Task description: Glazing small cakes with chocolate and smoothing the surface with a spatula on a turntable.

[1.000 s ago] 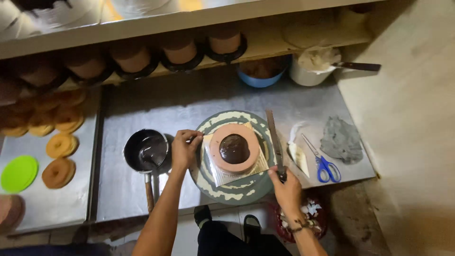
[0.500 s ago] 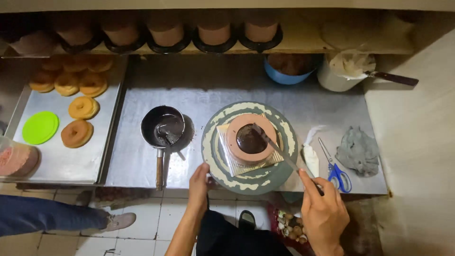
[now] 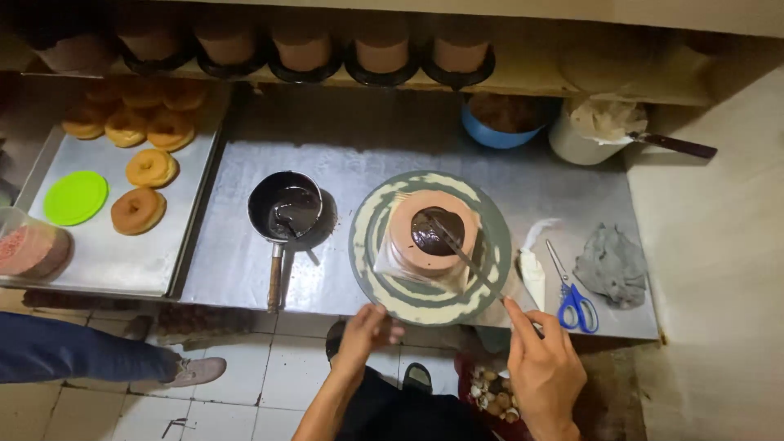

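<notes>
Head view, looking straight down on a steel worktop (image 3: 245,269): at centre frame a small round brown cake (image 3: 431,237), topped with a dark chocolate pool, sits on a grey-and-cream turntable (image 3: 430,247). The right hand (image 3: 543,367), at the lower right of the frame, is closed around the handle of a long palette knife (image 3: 461,253), whose blade reaches up and left across the cake top and touches the dark glaze. The left hand (image 3: 366,331), at lower centre, rests with curled fingers against the near rim of the turntable, gripping nothing else. Left of the turntable stands a dark saucepan (image 3: 287,211) holding chocolate and a spoon, its wooden handle pointing down the frame. At right lie a white piping bag (image 3: 533,273), blue-handled scissors (image 3: 573,294) and a grey cloth (image 3: 611,265). At upper left, a metal tray (image 3: 114,253) carries doughnuts (image 3: 139,210) and a green lid (image 3: 75,197). More cakes line the shelf (image 3: 523,82) along the top.
</notes>
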